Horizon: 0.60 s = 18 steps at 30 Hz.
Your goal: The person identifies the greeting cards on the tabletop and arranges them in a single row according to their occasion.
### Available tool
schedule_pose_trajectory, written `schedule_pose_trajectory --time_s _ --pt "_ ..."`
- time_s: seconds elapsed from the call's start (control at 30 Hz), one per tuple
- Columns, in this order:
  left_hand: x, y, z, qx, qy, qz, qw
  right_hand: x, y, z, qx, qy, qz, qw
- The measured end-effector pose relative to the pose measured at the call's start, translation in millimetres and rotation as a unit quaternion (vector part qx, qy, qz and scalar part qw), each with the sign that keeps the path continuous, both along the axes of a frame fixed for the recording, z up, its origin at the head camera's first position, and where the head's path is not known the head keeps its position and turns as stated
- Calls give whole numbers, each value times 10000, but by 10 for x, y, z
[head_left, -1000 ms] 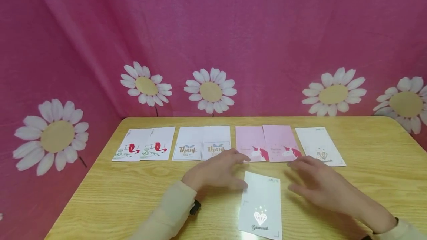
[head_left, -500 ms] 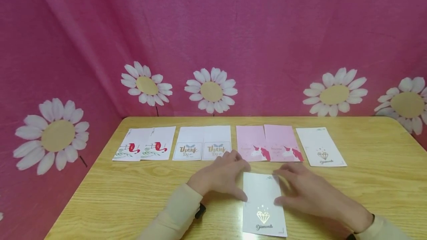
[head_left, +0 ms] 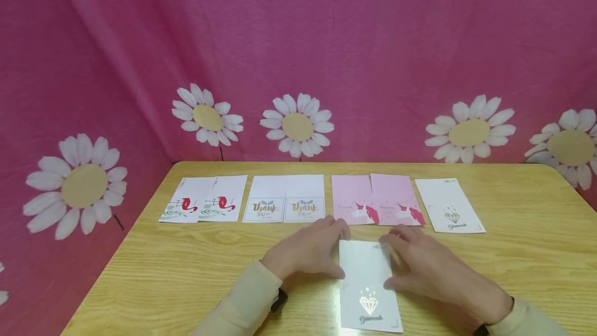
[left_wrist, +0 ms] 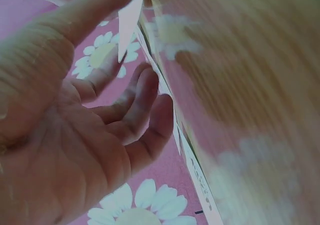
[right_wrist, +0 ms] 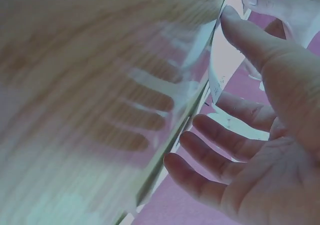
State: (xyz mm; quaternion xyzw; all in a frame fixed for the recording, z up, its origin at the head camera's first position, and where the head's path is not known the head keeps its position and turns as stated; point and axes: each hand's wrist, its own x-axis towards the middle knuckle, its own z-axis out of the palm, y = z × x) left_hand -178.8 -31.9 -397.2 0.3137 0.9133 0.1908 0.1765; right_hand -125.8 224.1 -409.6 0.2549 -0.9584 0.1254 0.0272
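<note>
In the head view, a white card with a gold diamond and the word "Diamonds" is at the table's front, right of centre. My left hand holds its left side, thumb on the edge and forefinger near the far left corner. My right hand holds the other side the same way. Seen from the left wrist, the card's corner meets the forefinger, and the other fingers are loosely bent. From the right wrist, the card stands at an angle to the tabletop between thumb and forefinger.
Along the back of the wooden table lies a row of cards: two flamingo cards, two "Thank You" cards, two pink unicorn cards and another diamond card. A pink daisy-print curtain hangs behind.
My right hand has come left from beside the card to its right edge. The card has turned a little and shifted slightly right. My left hand's thumb has slid a bit nearer along the left edge.
</note>
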Motion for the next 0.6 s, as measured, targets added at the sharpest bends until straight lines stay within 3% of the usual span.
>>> schedule_pose_trajectory --time_s 0.2,0.33,0.47,0.6 --pt "28 -61 -7 182 -281 241 9991 17 -37 6 141 122 -56 9998" --pt "29 -109 -30 335 -332 184 9987 33 -28 -11 129 286 -20 9995" --pt "42 -136 -25 835 -633 5 9945 45 -12 -34 92 478 29 9988" --pt "88 -140 -20 1405 -1100 -67 9839 56 -3 -61 119 656 42 9978"
